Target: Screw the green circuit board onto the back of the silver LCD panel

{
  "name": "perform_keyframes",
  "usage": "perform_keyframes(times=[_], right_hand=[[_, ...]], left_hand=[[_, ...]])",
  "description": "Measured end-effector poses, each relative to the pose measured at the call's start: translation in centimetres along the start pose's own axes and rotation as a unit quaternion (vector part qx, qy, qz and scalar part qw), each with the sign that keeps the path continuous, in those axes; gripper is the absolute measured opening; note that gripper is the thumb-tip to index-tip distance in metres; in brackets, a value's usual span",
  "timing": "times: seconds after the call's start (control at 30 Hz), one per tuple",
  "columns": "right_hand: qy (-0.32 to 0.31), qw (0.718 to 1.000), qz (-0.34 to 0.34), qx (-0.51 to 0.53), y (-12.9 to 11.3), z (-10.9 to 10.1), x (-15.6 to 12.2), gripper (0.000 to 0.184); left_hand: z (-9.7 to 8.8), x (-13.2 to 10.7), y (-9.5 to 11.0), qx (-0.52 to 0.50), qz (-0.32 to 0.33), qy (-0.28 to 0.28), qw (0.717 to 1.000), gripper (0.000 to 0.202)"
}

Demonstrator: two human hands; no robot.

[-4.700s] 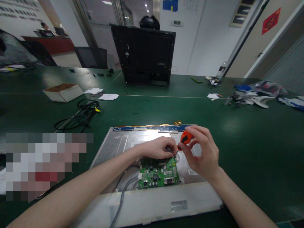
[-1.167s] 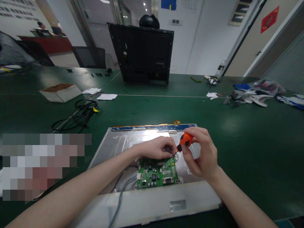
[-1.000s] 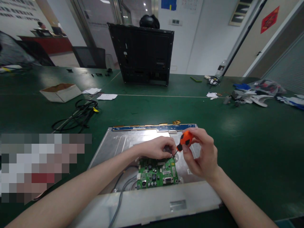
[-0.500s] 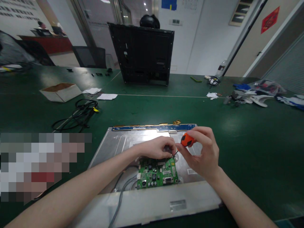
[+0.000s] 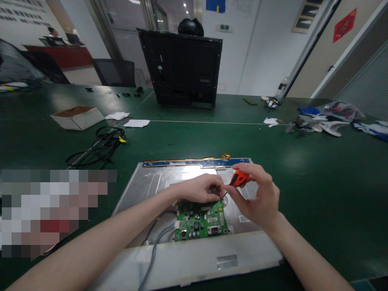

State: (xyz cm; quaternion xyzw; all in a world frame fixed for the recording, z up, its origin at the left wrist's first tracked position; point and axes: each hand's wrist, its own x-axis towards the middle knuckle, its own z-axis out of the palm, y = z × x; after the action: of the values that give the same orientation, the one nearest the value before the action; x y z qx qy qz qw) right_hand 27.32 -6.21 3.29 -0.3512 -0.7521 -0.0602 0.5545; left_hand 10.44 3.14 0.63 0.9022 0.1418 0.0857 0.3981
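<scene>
My right hand [image 5: 260,194] grips the orange-and-black handle of a screwdriver [image 5: 240,178] between thumb and fingers. The shaft slants down to the upper right corner of a green circuit board [image 5: 201,221]. Close to that tip, my left hand [image 5: 201,188] has its fingertips pinched together at the board's top edge; what they hold, if anything, is hidden. The board lies on the silver metal back of a display panel [image 5: 151,186], which has a blue strip board [image 5: 178,163] along its far edge. Grey cables [image 5: 154,252] run from the board's left side toward me.
A black monitor casing [image 5: 184,70] stands at the back of the green table [image 5: 194,139]. To the left are an open box [image 5: 77,118], white papers [image 5: 137,123] and a coiled black cable [image 5: 103,145]. Gloves and tools [image 5: 315,123] lie at the far right.
The screwdriver's handle has turned a little in my right hand, whose fingers have shifted slightly. My left hand and the board have stayed in place.
</scene>
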Motion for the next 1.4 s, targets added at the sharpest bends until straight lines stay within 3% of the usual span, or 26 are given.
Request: perform_keyframes(times=[0.33, 0.57, 0.93, 1.1, 1.4], right_hand=[[0.016, 0.998, -0.001, -0.068, -0.28, -0.12, 0.23, 0.04], [-0.004, 1.0, 0.013, -0.019, -0.29, -0.09, -0.15, 0.052], [0.022, 0.998, 0.037, 0.044, 0.01, 0.22, -0.49, 0.053], [0.001, 0.998, 0.029, 0.059, 0.07, 0.24, -0.46, 0.054], [-0.019, 1.0, 0.012, -0.021, -0.05, -0.18, -0.11, 0.044]], left_hand=[[0.1, -0.05, -0.37, -0.007, -0.003, -0.001, 1.0, 0.014], [0.19, -0.02, -0.49, -0.017, 0.001, -0.007, 1.0, 0.016], [0.1, -0.05, -0.31, -0.02, 0.0, -0.003, 1.0, 0.016], [0.09, -0.04, -0.2, -0.017, -0.005, 0.002, 1.0, 0.017], [0.11, -0.04, -0.08, -0.015, -0.009, 0.007, 1.0, 0.016]])
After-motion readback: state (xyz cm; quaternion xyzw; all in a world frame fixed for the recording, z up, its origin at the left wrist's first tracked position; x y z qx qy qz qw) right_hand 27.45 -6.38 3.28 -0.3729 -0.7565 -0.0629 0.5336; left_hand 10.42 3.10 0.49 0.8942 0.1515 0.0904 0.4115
